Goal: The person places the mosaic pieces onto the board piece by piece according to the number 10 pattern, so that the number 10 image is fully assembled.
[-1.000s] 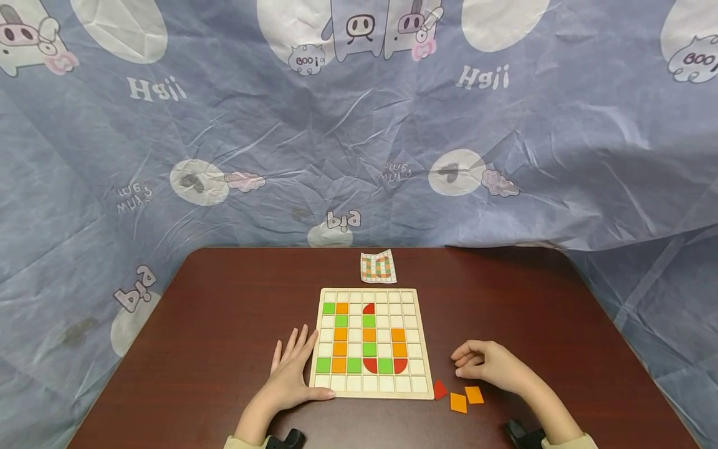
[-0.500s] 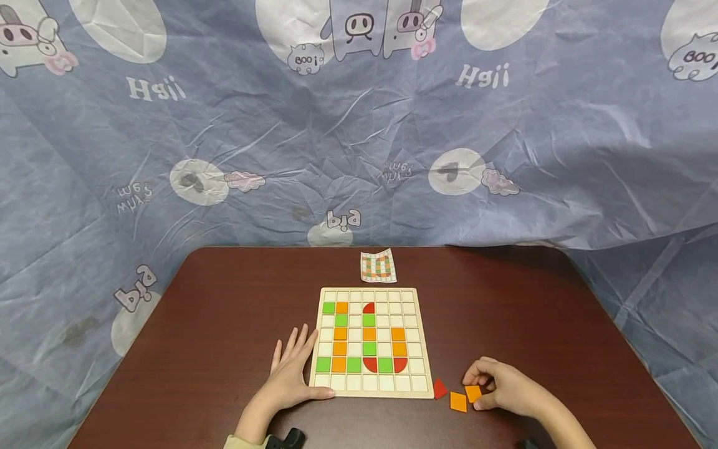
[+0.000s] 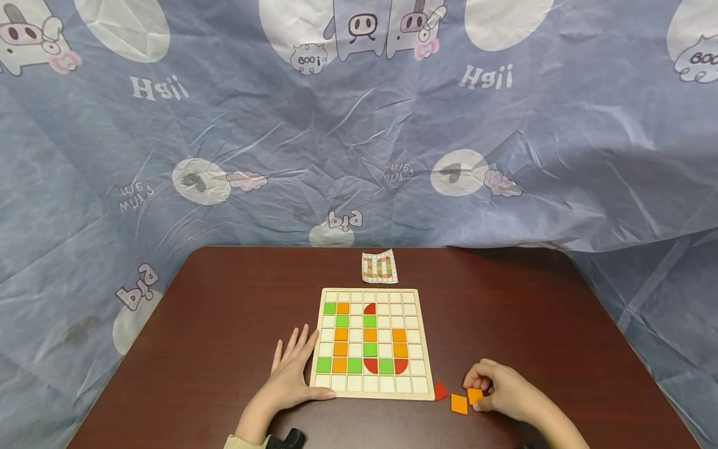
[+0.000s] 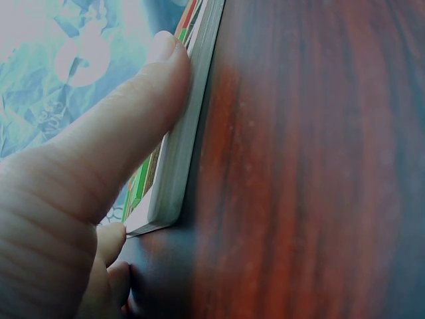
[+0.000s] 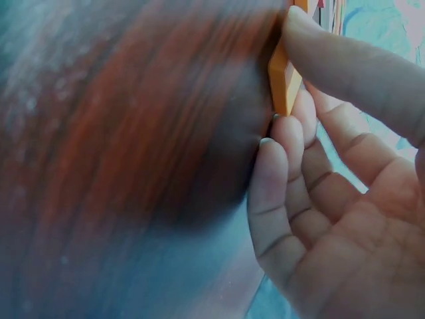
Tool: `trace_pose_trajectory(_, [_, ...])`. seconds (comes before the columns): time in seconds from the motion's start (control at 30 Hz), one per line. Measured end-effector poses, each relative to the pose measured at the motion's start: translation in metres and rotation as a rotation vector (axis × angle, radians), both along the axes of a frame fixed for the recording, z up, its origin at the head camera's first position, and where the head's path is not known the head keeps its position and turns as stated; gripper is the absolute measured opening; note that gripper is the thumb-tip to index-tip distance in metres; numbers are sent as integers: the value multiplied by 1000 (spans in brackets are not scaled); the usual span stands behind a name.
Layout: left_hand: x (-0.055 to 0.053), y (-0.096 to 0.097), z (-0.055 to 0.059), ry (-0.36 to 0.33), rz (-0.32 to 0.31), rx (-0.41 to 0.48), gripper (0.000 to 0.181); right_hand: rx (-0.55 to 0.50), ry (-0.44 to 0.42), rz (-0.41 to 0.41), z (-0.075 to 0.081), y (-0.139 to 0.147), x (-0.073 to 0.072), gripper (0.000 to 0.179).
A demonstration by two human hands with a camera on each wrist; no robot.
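Observation:
My left hand lies with fingers spread at the near left corner of a wooden grid board. Its thumb touches the front rim, as the left wrist view shows along the board's edge. Green, orange and red tiles fill some of the board's cells. Right of the board, my right hand pinches an orange square tile between thumb and curled fingers, at the table surface. In the right wrist view the thumb overlaps this orange tile and partly hides it.
A second orange square tile lies just left of the right hand. A red tile rests by the board's near right corner. Behind the board is a small patterned paper card. A printed blue cloth hangs behind the dark wooden table.
My right hand has come down and nearer to me, onto the right-hand orange tile, and its fingers have closed about it. The left hand has stayed at the board.

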State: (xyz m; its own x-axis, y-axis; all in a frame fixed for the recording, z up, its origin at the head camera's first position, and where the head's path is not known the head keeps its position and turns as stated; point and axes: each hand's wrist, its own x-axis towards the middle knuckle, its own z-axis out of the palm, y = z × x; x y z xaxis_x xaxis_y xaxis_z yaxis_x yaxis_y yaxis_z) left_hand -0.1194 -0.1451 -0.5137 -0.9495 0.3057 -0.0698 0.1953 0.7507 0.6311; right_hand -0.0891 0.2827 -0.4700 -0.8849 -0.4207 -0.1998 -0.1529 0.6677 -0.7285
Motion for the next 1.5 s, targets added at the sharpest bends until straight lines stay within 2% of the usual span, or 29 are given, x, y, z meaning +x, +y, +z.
trace_pose_trajectory(0.4, [1, 0, 0, -3, -4, 21, 125, 48, 18, -40, 1, -5, 3, 31])
trace_pose_trajectory(0.67, [1, 0, -1, 5, -1, 21, 126, 4, -37, -18, 3, -4, 4, 27])
trace_pose_trajectory(0.8, [1, 0, -1, 8, -3, 21, 126, -16, -25, -10, 5, -3, 3, 24])
trace_pose_trajectory(1.0, [2, 0, -1, 11, -3, 24, 126, -40, 8, -54, 8, -3, -2, 22])
trace_pose_trajectory(1.5, [3, -1, -3, 34, -3, 17, 125, -107, 27, -193, 13, -17, -17, 27])
